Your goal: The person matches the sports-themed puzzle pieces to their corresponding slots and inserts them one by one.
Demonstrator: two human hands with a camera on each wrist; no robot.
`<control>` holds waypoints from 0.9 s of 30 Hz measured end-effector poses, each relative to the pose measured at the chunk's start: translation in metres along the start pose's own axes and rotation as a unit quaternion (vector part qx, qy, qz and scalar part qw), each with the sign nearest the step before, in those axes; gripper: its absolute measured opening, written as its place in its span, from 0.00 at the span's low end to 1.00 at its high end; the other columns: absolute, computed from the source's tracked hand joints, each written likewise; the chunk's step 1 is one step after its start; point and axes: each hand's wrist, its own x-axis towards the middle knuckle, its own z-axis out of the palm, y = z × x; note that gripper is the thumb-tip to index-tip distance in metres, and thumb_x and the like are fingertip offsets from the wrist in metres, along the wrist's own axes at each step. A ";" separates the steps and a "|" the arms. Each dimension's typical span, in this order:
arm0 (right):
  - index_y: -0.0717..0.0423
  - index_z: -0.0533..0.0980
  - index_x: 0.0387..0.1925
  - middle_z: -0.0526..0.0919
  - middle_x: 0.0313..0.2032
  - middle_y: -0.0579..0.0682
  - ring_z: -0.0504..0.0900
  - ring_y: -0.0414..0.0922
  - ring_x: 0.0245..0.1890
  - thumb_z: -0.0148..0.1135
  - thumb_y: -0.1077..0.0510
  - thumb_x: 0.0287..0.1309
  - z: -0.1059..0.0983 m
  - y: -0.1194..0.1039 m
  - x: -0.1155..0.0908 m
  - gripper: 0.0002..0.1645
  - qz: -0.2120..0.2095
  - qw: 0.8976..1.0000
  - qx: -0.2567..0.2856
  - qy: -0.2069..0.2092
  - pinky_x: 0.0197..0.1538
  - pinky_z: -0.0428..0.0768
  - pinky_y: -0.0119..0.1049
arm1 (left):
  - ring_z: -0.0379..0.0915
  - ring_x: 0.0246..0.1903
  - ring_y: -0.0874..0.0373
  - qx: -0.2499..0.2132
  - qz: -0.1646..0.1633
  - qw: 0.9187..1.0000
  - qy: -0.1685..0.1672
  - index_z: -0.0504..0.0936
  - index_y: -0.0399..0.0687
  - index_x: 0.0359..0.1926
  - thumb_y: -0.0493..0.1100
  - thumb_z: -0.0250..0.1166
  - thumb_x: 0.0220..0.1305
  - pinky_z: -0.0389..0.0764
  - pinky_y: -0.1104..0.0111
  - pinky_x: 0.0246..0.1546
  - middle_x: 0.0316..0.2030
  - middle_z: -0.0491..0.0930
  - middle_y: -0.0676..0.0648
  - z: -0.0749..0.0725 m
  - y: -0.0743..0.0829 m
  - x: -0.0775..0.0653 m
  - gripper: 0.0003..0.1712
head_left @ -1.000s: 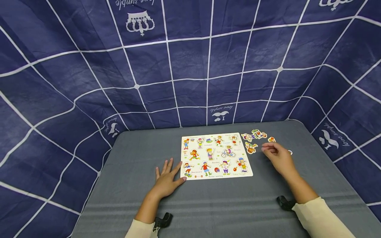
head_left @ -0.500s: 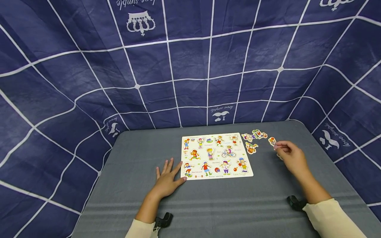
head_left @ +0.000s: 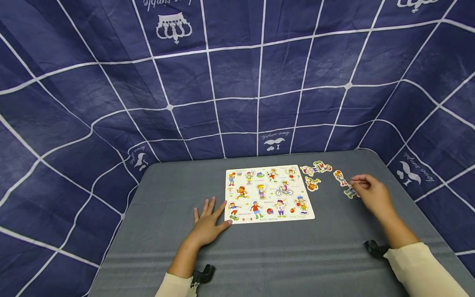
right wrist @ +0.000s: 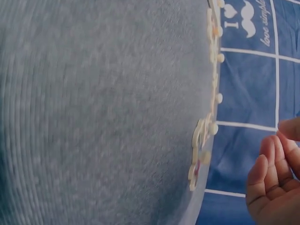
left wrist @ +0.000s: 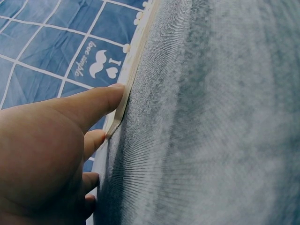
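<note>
Cream-white board (head_left: 245, 205) flat on grey cloth (head_left: 278, 255), left hand (head_left: 205, 229) spread wide, thumb and index finger on its edge at eight o'clock! Out at three o'clock, right hand (head_left: 372, 196), fingers loosely bent, beside two loose pieces (head_left: 340, 178); three more pieces (head_left: 312, 184) lie at two o'clock, near the edge.

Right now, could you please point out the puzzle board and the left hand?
Puzzle board (head_left: 252, 194), head view: bare surface left of centre.
Left hand (head_left: 206, 228), head view: back of the hand.
</note>
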 end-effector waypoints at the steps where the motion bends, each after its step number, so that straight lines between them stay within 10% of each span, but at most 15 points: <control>1: 0.70 0.80 0.45 0.76 0.28 0.18 0.73 0.16 0.26 0.61 0.62 0.66 0.000 0.002 0.001 0.13 0.002 1.000 -0.002 -0.003 0.28 0.72 0.17 | 0.31 0.81 0.39 0.001 -0.001 1.000 -0.001 0.61 0.64 0.78 0.66 0.61 0.67 0.26 0.32 0.73 0.81 0.44 0.40 0.000 0.000 0.000 0.42; 7: 0.71 0.80 0.43 0.75 0.26 0.20 0.71 0.16 0.24 0.61 0.63 0.64 -0.003 0.011 0.004 0.12 0.020 0.999 -0.035 -0.017 0.27 0.71 0.19 | 0.31 0.81 0.39 -0.001 -0.003 1.000 -0.002 0.62 0.64 0.78 0.66 0.62 0.67 0.26 0.32 0.73 0.81 0.44 0.41 0.000 0.000 0.000 0.42; 15: 0.68 0.82 0.41 0.87 0.31 0.56 0.69 0.20 0.22 0.62 0.61 0.63 -0.005 0.015 0.009 0.12 0.038 0.992 -0.105 -0.055 0.26 0.69 0.26 | 0.31 0.81 0.40 -0.002 -0.004 1.000 0.000 0.61 0.64 0.78 0.66 0.62 0.67 0.26 0.32 0.73 0.81 0.44 0.41 0.000 0.000 0.000 0.42; 27: 0.66 0.82 0.37 0.86 0.29 0.54 0.71 0.31 0.23 0.61 0.60 0.61 -0.008 0.024 0.016 0.12 0.049 0.982 -0.140 -0.118 0.27 0.68 0.31 | 0.30 0.81 0.40 0.000 -0.005 1.000 -0.002 0.61 0.65 0.78 0.67 0.61 0.67 0.26 0.33 0.73 0.81 0.44 0.42 0.001 -0.001 0.001 0.42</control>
